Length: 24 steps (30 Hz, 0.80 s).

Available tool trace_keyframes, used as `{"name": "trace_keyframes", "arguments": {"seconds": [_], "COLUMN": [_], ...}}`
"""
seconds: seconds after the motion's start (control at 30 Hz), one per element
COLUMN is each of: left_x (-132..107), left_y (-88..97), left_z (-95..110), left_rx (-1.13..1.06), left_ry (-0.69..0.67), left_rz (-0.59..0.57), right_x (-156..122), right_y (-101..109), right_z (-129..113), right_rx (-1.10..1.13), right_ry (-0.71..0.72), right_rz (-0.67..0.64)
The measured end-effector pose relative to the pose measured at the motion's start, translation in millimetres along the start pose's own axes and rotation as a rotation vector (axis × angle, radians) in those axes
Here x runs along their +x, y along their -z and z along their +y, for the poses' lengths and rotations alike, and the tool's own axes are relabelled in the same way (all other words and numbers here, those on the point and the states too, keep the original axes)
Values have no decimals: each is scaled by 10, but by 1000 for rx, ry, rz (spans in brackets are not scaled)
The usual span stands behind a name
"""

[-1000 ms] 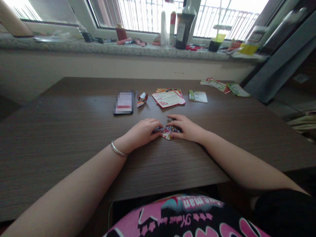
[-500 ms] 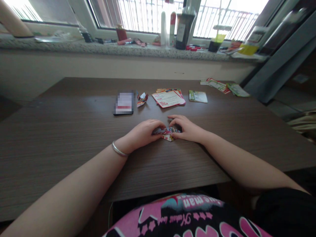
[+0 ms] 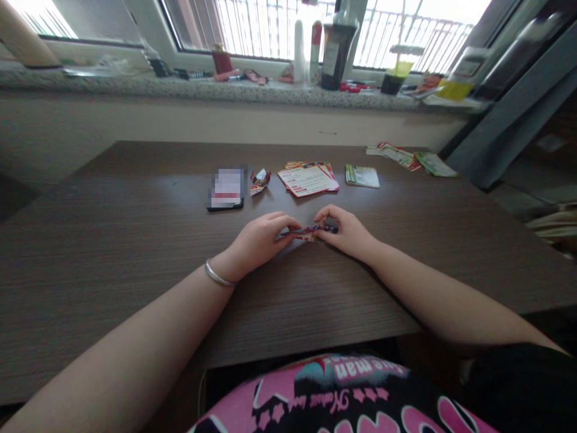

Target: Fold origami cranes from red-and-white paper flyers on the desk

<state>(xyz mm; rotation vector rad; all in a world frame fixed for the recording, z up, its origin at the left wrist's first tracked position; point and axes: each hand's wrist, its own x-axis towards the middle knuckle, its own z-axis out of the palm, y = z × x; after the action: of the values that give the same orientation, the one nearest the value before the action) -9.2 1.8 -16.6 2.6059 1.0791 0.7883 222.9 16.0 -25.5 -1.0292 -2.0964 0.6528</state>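
Between my two hands is a small piece of folded, colourfully printed paper, held just over the brown table. My left hand pinches its left end between thumb and fingers. At the other end, my right hand grips it with thumb and curled fingers. My fingers cover both ends, so its full shape is hidden. Beyond my hands lie a folded printed paper piece standing up in points, and a pile of printed paper sheets.
A tablet or phone with a blurred screen lies left of the folded piece. Right of the pile is a small stack of green-white cards; more printed strips lie at the back right. Bottles, including a dark one, line the stone windowsill.
The folded paper has been tipped up, so less of its lower, pale side shows. My right fingers have curled in closer around its end, and both hands have shifted slightly.
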Motion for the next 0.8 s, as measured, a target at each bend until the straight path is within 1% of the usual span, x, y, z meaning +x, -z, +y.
{"name": "trace_keyframes", "arguments": {"seconds": [0.07,0.17,0.37,0.47,0.63,0.8], "left_x": [0,-2,4,13,20,22], "left_y": [7,13,20,24,34,38], "left_z": [-5,-27,-28,-6,-3,-16], "left_rx": [-4,36,110,134,153,145], "left_ry": [-25,-70,-139,-153,-154,-168], "left_rz": [25,45,-27,-80,-150,-156], "right_x": [5,8,13,21,29,29], "right_y": [21,43,66,70,66,75], "right_z": [-13,-23,-11,-7,18,25], "right_rx": [-62,-122,-205,-226,-206,-190], "right_ry": [79,168,297,309,293,289], "right_rz": [-1,-50,-187,-257,-309,-332]}}
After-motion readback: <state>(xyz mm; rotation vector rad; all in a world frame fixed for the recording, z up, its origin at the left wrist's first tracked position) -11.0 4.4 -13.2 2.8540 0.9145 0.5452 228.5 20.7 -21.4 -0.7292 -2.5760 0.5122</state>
